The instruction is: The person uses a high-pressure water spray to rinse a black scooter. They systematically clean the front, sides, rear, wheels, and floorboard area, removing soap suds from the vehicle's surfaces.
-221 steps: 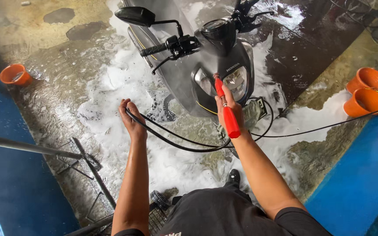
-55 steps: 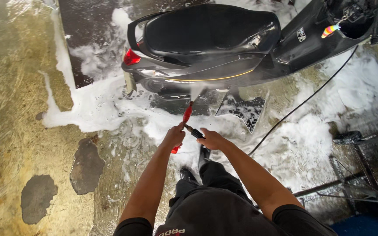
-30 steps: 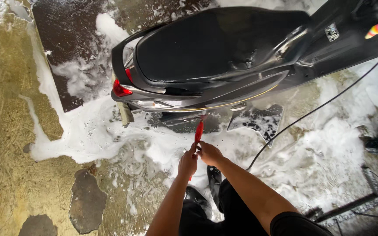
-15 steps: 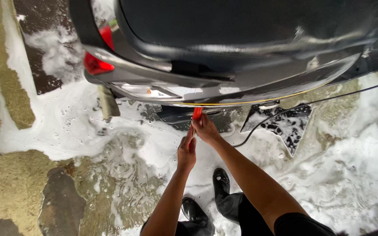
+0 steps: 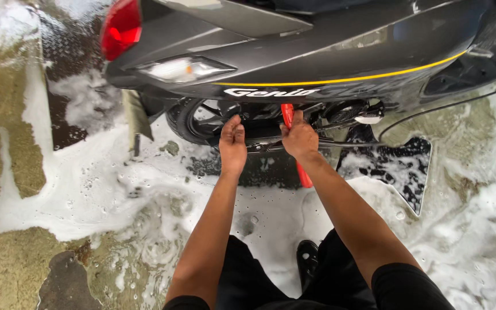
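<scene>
A dark grey scooter (image 5: pixel 317 51) with a yellow stripe and a red tail light (image 5: pixel 123 26) fills the top of the view. My right hand (image 5: pixel 299 136) is shut on a red spray gun (image 5: pixel 287 113) aimed under the scooter's body, near the rear wheel (image 5: pixel 202 117). Its red handle shows again below my wrist. My left hand (image 5: pixel 232 140) reaches beside it with fingers curled toward a dark hose or bar; whether it grips anything is unclear.
White foam (image 5: pixel 104 183) covers the wet concrete floor. A black hose (image 5: pixel 449 104) runs off right under the scooter. A foamy black floor mat (image 5: pixel 400 166) lies at right. My black shoe (image 5: pixel 308 258) stands in the suds below.
I have leaned in much closer to the scooter's rear. Both hands moved up under the body panel, and the spray gun now points at the wheel area.
</scene>
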